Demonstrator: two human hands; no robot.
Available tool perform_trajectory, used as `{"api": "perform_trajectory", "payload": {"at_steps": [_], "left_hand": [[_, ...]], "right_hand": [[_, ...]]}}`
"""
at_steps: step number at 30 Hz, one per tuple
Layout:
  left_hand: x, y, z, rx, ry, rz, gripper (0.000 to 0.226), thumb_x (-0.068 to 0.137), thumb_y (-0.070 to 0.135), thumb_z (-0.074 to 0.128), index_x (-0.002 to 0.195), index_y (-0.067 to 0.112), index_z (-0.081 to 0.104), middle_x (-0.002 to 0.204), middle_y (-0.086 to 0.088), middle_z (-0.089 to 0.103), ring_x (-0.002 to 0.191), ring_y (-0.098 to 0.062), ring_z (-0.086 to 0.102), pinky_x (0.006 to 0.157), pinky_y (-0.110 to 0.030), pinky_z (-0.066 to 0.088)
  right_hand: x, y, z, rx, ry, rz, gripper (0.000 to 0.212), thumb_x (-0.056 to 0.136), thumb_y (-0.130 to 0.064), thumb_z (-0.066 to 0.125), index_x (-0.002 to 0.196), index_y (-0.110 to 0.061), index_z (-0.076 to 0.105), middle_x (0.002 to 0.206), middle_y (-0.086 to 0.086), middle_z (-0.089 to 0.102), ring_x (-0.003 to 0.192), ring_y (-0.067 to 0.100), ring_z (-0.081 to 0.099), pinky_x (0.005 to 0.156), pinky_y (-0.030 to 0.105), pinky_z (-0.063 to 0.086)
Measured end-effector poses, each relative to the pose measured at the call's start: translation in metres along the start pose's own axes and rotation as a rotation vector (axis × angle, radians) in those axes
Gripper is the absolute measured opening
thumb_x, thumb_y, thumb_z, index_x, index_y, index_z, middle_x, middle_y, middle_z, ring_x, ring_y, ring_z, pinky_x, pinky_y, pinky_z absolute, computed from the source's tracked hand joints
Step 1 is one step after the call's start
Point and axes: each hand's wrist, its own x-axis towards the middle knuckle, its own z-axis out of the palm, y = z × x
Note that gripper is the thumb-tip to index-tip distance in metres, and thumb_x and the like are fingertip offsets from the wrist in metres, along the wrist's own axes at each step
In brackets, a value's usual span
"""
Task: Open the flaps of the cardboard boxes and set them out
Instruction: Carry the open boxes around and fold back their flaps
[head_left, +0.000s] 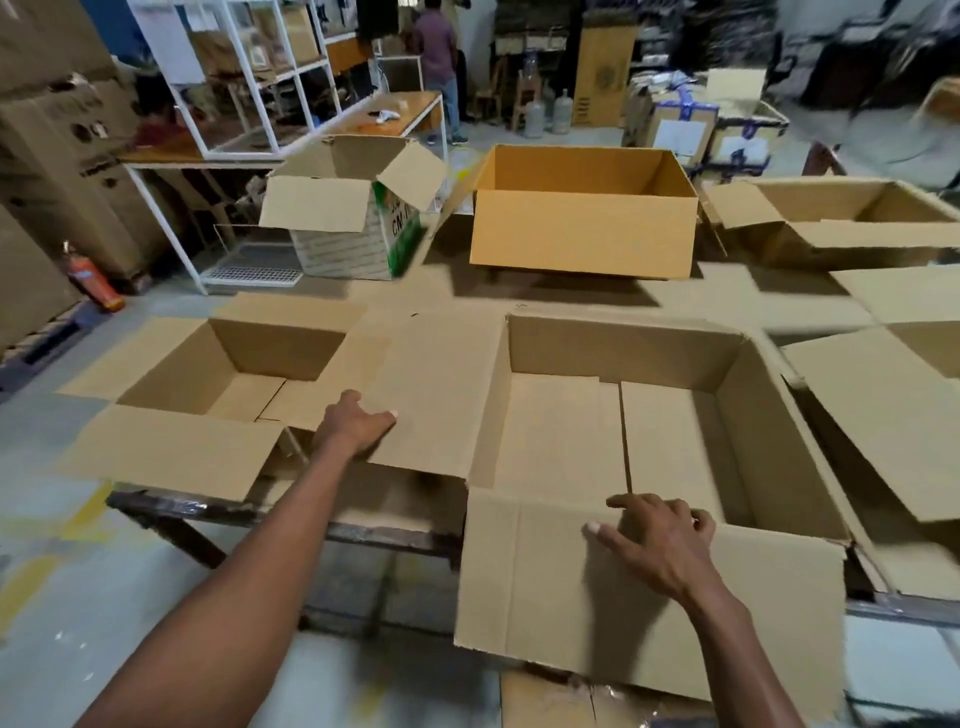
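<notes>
pressing left hand, fingers spread flat, on side flap of big open box; resting right hand, fingers relaxed, on near flap.

— Where can I get a hand in?

— Straight down into the big open box in front of me; its mouth is wide and unblocked. The smaller open box to the left is open too.

— What crowds me?

— My left hand lies on the spread side flap between those two boxes, which overlaps the smaller box. My right hand lies on the near flap. On the right, another box's flap butts against the big box's wall. Far across stands an orange-brown box.
</notes>
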Motion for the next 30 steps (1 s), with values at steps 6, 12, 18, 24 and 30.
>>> {"api": "perform_trajectory", "payload": {"at_steps": [6, 12, 18, 24, 30], "left_hand": [[0.017, 0.024, -0.05, -0.041, -0.046, 0.191, 0.057, 0.08, 0.04, 0.08, 0.125, 0.009, 0.063, 0.122, -0.011, 0.067, 0.096, -0.025, 0.063, 0.081, -0.029, 0.049], [0.009, 0.051, -0.062, 0.068, 0.101, 0.351, 0.052, 0.086, 0.023, 0.069, 0.135, 0.011, 0.055, 0.118, -0.01, 0.065, 0.102, -0.031, 0.061, 0.086, -0.038, 0.051], [0.011, 0.042, -0.084, 0.197, 0.123, 0.353, 0.054, 0.083, 0.019, 0.07, 0.135, 0.011, 0.053, 0.127, -0.019, 0.061, 0.113, -0.041, 0.058, 0.093, -0.048, 0.05], [0.014, 0.041, -0.087, 0.177, 0.09, 0.37, 0.047, 0.088, 0.024, 0.07, 0.131, 0.012, 0.056, 0.129, -0.018, 0.062, 0.11, -0.04, 0.059, 0.089, -0.048, 0.05], [0.001, 0.065, -0.068, 0.171, 0.136, 0.411, 0.052, 0.091, 0.036, 0.066, 0.139, 0.019, 0.053, 0.135, -0.017, 0.06, 0.118, -0.043, 0.057, 0.095, -0.049, 0.049]], "right_hand": [[0.001, -0.025, 0.008, -0.016, 0.046, 0.071, 0.059, 0.084, -0.08, 0.041, 0.127, -0.042, 0.059, 0.127, -0.01, 0.063, 0.124, 0.02, 0.047, 0.101, 0.04, 0.019], [-0.002, -0.056, 0.01, 0.097, 0.019, 0.058, 0.056, 0.087, -0.075, 0.045, 0.125, -0.038, 0.063, 0.11, -0.009, 0.069, 0.116, 0.018, 0.051, 0.097, 0.038, 0.023], [-0.007, -0.075, 0.011, 0.237, 0.005, 0.003, 0.041, 0.091, -0.061, 0.054, 0.119, -0.034, 0.067, 0.111, -0.012, 0.071, 0.106, 0.009, 0.061, 0.094, 0.035, 0.027], [0.002, -0.019, -0.029, 0.59, 0.299, 0.054, 0.017, 0.092, -0.033, 0.068, 0.108, -0.029, 0.074, 0.103, -0.019, 0.071, 0.093, 0.0, 0.064, 0.075, 0.019, 0.048], [0.006, 0.066, -0.057, 0.691, 0.612, 0.327, 0.016, 0.095, -0.016, 0.063, 0.108, -0.017, 0.072, 0.097, 0.0, 0.071, 0.089, 0.012, 0.066, 0.078, 0.018, 0.046]]}}
